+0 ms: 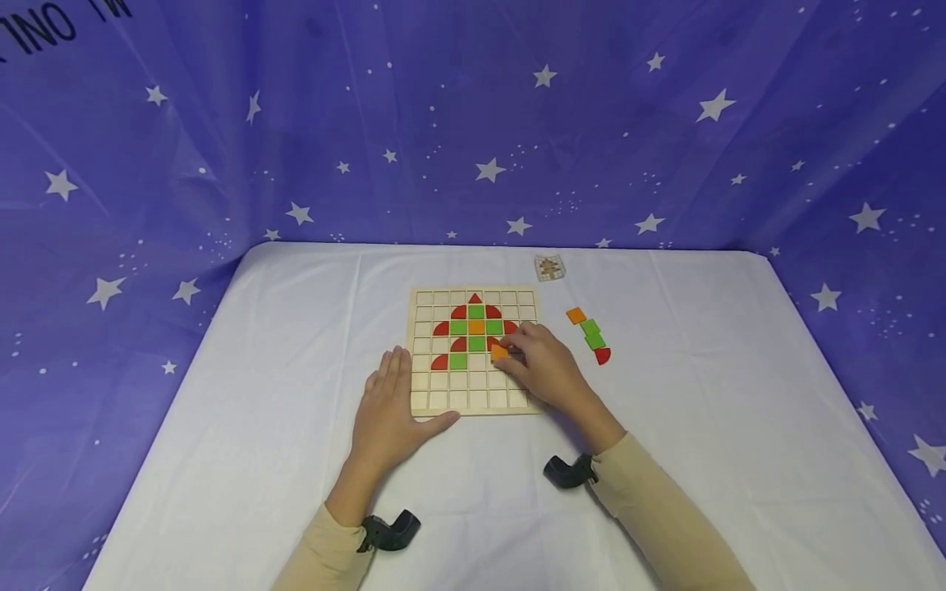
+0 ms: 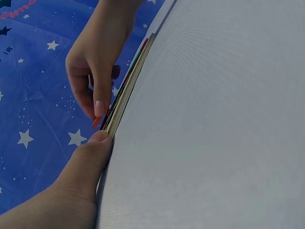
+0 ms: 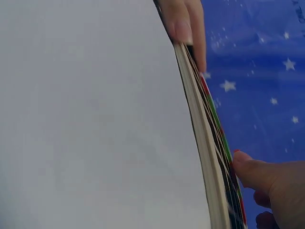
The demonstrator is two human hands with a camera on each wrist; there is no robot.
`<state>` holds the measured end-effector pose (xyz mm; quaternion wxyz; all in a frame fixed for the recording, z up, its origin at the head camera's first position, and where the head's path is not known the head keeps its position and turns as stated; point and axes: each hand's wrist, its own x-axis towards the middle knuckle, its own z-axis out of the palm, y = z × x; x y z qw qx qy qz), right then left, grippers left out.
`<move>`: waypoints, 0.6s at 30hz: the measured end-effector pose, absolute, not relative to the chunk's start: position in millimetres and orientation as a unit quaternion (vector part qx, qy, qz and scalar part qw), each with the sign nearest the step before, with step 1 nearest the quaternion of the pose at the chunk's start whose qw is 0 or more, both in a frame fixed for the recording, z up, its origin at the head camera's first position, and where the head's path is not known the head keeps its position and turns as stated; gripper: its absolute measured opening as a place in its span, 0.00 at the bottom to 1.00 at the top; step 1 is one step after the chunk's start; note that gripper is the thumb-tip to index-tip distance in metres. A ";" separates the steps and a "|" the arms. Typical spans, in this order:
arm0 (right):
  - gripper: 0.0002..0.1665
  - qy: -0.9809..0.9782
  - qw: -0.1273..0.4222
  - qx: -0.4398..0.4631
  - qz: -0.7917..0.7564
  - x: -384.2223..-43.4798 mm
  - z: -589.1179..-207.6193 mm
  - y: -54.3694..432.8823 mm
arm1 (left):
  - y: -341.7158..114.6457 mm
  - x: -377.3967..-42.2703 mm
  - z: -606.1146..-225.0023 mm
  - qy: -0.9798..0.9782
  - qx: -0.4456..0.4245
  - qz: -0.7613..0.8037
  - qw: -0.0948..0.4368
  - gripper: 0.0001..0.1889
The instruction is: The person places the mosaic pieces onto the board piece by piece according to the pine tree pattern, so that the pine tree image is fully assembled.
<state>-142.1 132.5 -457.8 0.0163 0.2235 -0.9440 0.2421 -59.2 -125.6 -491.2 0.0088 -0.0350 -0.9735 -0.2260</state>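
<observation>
A wooden grid board [image 1: 438, 400] lies on the table, with red quarter-round, green square and orange square tiles in its upper cells and a red triangle [image 1: 475, 299] at the top. My left hand [image 1: 389, 414] rests against the board's left side, fingers straight, its thumb at the front edge. Over the board's right half, my right hand [image 1: 548, 365] pinches an orange square tile [image 1: 499, 353] between thumb and fingers. In the left wrist view this orange tile [image 2: 96, 122] shows tilted just above the board. The right hand hides some cells on the right.
Right of the board lie loose tiles: an orange square [image 1: 576, 316], green squares [image 1: 594, 335] and a red quarter-round [image 1: 603, 356]. A small card [image 1: 550, 268] with a tree-like pattern lies behind the board's right corner. A white cloth [image 1: 702, 394] covers the table; a starry curtain [image 1: 443, 123] hangs behind.
</observation>
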 end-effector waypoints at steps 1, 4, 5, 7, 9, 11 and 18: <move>0.22 -0.944 0.016 0.228 0.239 -141.6 -458.2 128.3 | -125.4 -59.2 -491.3 -0.974 -0.036 -0.225 0.010 0.68; 0.22 -0.944 0.012 0.237 0.230 -139.9 -459.2 118.8 | -125.0 -58.9 -491.2 -0.973 -0.035 -0.226 0.008 0.68; 0.22 -0.944 0.011 0.240 0.225 -139.8 -460.0 116.5 | -125.0 -58.9 -491.2 -0.973 -0.035 -0.227 0.007 0.68; 0.21 -0.944 0.013 0.243 0.222 -139.3 -460.6 112.8 | -124.9 -58.8 -491.1 -0.974 -0.034 -0.226 0.003 0.68; 0.20 -0.944 0.017 0.245 0.222 -139.3 -461.1 110.2 | -125.0 -58.8 -490.8 -0.974 -0.033 -0.224 0.000 0.68; 0.19 -0.943 0.022 0.247 0.224 -139.4 -461.1 108.4 | -125.2 -58.9 -491.1 -0.974 -0.033 -0.223 0.001 0.68; 0.19 -0.942 0.020 0.245 0.229 -140.1 -461.5 105.1 | -126.0 -58.7 -491.6 -0.974 -0.029 -0.224 -0.004 0.68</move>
